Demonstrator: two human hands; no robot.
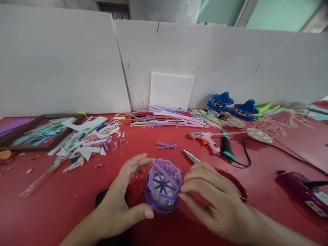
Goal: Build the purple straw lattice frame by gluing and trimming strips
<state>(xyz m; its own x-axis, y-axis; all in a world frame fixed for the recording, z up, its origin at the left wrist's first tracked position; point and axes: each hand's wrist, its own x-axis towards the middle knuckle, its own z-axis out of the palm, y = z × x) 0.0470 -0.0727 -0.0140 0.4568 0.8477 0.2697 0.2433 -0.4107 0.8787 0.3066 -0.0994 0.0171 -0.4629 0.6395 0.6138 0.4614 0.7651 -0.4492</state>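
A small round purple craft model (164, 188) with a spoked pattern inside its open top stands on the red table in front of me. Around its left side curves my left hand (125, 194), thumb and fingers spread apart; whether it touches the model I cannot tell. A short purple pipe cleaner piece (165, 174) lies slantwise across the model's upper ring. At the lower right end of that piece, my right hand (215, 194) pinches with thumb and forefinger. Scissors (191, 156) with red handles lie partly hidden behind my right hand.
Short purple pieces (166, 146) lie beyond the model. Further back is a pile of long pipe cleaners (169, 118). A pink glue gun (207, 140), a green-black handled tool (227, 147) and a purple power strip (302, 191) lie right. Paper scraps (89, 140) cover the left.
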